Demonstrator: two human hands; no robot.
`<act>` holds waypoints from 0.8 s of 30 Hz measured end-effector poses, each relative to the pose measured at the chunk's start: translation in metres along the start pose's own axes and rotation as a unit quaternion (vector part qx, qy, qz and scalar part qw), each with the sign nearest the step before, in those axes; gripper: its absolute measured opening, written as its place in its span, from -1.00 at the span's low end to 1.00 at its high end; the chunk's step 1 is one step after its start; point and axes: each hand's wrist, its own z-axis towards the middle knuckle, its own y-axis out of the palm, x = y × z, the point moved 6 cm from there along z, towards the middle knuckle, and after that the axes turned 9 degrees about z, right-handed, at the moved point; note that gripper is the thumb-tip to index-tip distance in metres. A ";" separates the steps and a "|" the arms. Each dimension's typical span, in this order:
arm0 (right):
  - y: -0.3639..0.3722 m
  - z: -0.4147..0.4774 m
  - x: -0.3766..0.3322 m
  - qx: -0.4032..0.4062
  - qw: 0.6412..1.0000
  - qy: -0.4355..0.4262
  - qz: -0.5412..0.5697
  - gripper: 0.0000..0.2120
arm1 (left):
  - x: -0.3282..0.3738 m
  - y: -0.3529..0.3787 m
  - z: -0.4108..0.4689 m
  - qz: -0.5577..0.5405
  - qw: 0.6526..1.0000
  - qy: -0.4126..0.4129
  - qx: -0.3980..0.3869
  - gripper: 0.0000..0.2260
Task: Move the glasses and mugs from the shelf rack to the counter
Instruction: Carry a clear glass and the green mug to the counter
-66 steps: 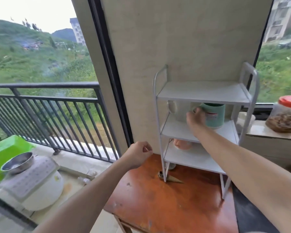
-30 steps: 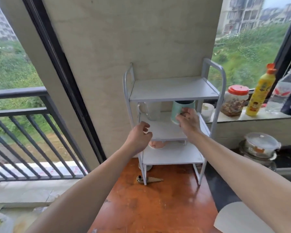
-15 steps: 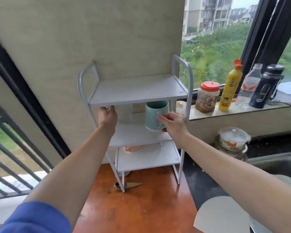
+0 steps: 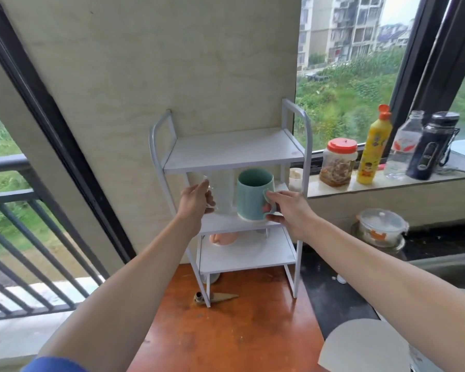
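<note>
Head view. Centre of frame: white shelf rack (image 4: 234, 151) standing on a reddish wooden counter (image 4: 234, 331), back against a pale wall.

Middle tier, centre: teal mug (image 4: 254, 194), tipped slightly, base at the shelf's front edge. Right hand (image 4: 290, 210) closed on its handle, fingers curled through the loop, thumb against the mug wall; a handle grip likely chosen for a straight pull forward. Just left of the mug: clear glass mug (image 4: 220, 194), hard to read against the wall. Left hand (image 4: 196, 202) wrapped around its handle side, fingers closed on it; how firmly, cannot tell. One piece per hand, probably to clear the tier in a single trip.

Below, on the lowest tier at left: pinkish cup (image 4: 223, 238), mostly hidden under the middle shelf.

Tight overhead: top shelf just above both rims, so little room to lift; outward first, then down. Rack uprights close on either side of both wrists. Lower centre: open counter in front of the rack, only a small cone-shaped item (image 4: 216, 298) near the front left leg. Right of centre: red-lidded jar (image 4: 338, 163) and yellow bottle (image 4: 373, 154) on the sill, well apart from the path.
</note>
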 end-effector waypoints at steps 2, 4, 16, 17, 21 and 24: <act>-0.004 -0.014 0.002 -0.009 1.000 -0.005 0.001 -0.82 | 0.000 -0.008 -0.016 -0.004 1.000 0.007 -0.015 -0.76; -0.010 -0.032 0.004 -0.014 1.000 -0.012 0.013 -0.81 | 0.000 -0.014 -0.033 -0.003 0.999 0.008 -0.034 -0.75; -0.127 -0.203 0.026 0.073 0.992 -0.018 0.104 -0.67 | -0.029 0.050 -0.175 -0.032 0.970 -0.034 -0.238 -0.65; -0.144 -0.221 0.028 0.098 0.989 -0.016 0.108 -0.65 | -0.034 0.064 -0.190 -0.033 0.963 -0.046 -0.263 -0.65; -0.210 -0.296 0.028 0.186 0.975 -0.012 0.124 -0.61 | -0.043 0.130 -0.250 -0.025 0.928 -0.090 -0.362 -0.66; -0.260 -0.356 0.029 0.238 0.960 -0.011 0.147 -0.68 | -0.046 0.182 -0.303 -0.014 0.895 -0.107 -0.433 -0.61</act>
